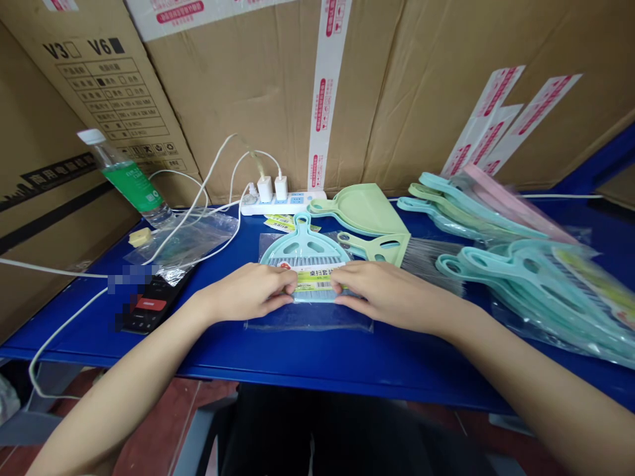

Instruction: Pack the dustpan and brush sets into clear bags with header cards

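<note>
Blue dustpan set (302, 246) between my left hand (254, 288) and right hand (380, 291)
Both curl partly closed, gripping its opposite sides.

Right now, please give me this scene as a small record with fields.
Left hand: at left end of label
Right hand: at right end of label
Label: across blue dustpan
Behind: green dustpan, power strip
Right side: bagged dustpans
Left side: phone, bottle
Surface: blue table
</note>
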`<state>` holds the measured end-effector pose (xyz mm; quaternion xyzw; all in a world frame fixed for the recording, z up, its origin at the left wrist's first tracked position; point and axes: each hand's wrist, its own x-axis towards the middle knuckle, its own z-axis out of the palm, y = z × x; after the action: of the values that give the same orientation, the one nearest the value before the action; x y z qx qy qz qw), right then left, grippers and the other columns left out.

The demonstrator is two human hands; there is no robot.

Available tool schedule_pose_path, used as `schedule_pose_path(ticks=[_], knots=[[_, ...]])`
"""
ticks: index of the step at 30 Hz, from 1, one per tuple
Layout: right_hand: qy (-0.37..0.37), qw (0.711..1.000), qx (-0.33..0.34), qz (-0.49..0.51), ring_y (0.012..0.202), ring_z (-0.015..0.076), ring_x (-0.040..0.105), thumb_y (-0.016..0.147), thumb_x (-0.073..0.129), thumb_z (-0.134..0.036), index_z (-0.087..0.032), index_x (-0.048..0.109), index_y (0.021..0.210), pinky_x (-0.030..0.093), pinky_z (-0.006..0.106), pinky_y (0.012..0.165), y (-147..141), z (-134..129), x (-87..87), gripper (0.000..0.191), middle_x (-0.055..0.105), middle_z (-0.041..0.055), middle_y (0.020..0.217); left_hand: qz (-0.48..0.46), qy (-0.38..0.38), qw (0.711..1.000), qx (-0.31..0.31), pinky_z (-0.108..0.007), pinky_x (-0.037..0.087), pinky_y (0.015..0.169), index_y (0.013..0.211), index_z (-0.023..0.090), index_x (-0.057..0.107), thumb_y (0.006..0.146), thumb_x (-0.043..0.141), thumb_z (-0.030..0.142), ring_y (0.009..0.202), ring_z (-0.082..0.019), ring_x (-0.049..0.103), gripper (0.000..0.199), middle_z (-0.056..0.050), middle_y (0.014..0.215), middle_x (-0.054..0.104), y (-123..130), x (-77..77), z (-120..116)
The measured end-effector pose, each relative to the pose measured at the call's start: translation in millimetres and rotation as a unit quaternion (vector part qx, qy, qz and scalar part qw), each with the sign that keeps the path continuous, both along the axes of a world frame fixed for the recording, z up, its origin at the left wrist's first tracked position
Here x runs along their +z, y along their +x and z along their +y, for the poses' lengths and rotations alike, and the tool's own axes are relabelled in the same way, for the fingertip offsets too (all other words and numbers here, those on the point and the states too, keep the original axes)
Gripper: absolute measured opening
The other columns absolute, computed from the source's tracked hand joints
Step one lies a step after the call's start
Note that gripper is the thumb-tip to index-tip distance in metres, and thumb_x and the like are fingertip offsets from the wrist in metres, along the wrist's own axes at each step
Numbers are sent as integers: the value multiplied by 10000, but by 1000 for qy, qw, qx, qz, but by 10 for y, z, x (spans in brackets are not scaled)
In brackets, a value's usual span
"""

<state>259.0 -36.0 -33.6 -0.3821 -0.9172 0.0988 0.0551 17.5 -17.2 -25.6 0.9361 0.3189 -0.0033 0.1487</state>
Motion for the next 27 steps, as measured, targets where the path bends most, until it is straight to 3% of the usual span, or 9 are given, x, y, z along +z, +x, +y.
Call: schedule_pose_path(ticks=[27], knots=[[0,1000,3,0,760,203,612,898,561,-179,-193,558,834,403,293,648,3,-12,6,65,664,56,850,5,-2,1000,1,-234,323,561,805,206,487,900,499,191,552,-104,475,97,40,722,574,11,13,2]])
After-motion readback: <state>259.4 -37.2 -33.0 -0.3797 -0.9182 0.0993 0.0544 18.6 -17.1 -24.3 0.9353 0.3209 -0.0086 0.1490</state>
